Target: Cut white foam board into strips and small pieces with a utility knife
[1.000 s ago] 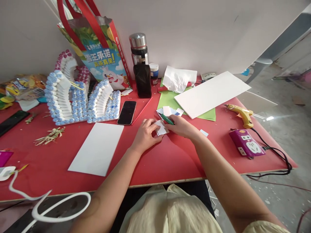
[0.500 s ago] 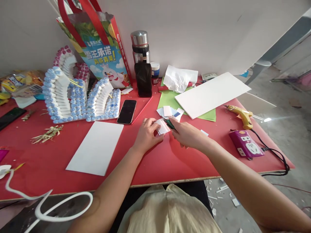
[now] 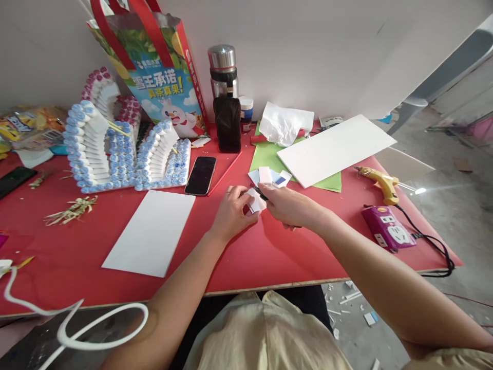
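My left hand (image 3: 231,211) pinches a small white foam piece (image 3: 255,200) just above the red table (image 3: 269,257). My right hand (image 3: 287,205) is closed round a green-handled cutting tool (image 3: 262,193) whose dark tip rests against that piece. Just beyond my fingers lies a small heap of white and blue cut scraps (image 3: 269,176).
A white sheet (image 3: 150,232) lies left of my hands, a black phone (image 3: 201,175) behind it. A green sheet (image 3: 269,156) under a white board (image 3: 335,148) lies at the back. Glue gun (image 3: 379,181) and purple power strip (image 3: 387,230) sit right. Bottle-cap model (image 3: 115,149), shopping bag (image 3: 162,82) and flask (image 3: 223,72) stand at the back left.
My right hand has drawn back toward me and slightly left, with the green tool turning so that less of it shows. The left hand keeps hold of the white piece.
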A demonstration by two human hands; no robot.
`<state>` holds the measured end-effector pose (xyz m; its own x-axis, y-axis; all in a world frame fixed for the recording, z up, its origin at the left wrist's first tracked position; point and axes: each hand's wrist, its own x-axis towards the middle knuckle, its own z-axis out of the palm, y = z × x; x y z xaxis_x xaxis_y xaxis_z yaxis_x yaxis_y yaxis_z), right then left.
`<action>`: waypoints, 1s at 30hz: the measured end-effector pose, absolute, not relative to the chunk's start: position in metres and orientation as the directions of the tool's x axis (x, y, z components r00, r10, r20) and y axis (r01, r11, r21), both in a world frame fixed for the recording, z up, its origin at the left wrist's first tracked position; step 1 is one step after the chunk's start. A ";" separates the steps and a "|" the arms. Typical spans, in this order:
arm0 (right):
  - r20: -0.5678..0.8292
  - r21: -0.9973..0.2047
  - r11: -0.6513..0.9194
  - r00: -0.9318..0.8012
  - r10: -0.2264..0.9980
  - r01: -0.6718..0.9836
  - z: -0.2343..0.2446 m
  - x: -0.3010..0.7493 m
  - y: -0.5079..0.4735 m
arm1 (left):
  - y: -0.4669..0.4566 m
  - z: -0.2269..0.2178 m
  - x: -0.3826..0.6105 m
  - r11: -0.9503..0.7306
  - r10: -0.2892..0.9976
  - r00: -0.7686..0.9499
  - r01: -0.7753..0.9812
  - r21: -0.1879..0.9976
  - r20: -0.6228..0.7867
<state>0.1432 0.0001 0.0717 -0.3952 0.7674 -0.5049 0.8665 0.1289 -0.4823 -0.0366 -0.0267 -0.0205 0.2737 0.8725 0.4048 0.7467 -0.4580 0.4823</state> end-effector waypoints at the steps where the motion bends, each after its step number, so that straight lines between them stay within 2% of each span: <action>1: -0.511 -0.469 0.135 -0.393 0.764 0.873 0.074 0.142 0.001 | -0.027 -0.021 -0.037 -0.459 0.871 0.271 0.747 0.480 0.410; 7: -0.547 -0.408 0.170 -0.390 0.741 0.897 0.085 0.141 -0.002 | -0.025 -0.024 -0.037 -0.460 0.869 0.269 0.750 0.476 0.416; 12: -0.556 -0.401 0.167 -0.384 0.737 0.901 0.088 0.146 -0.007 | -0.026 -0.023 -0.037 -0.462 0.869 0.268 0.738 0.491 0.415; 18: -0.610 -0.351 0.237 -0.413 0.676 0.906 0.087 0.161 -0.020 | -0.026 -0.021 -0.036 -0.450 0.881 0.260 0.720 0.528 0.396; 25: -0.516 -0.237 0.375 -0.443 0.733 0.896 0.084 0.180 -0.055 | -0.024 -0.024 -0.035 -0.455 0.872 0.249 0.732 0.508 0.421; 30: -0.457 -0.185 0.383 -0.424 0.782 0.905 0.072 0.191 -0.072 | -0.023 -0.028 -0.036 -0.473 0.857 0.248 0.729 0.495 0.452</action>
<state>0.1914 -0.0720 0.0722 -0.4238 0.7818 -0.4574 0.9052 0.3827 -0.1847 -0.0357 -0.0230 -0.0280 0.2481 0.8566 0.4523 0.7288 -0.4727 0.4955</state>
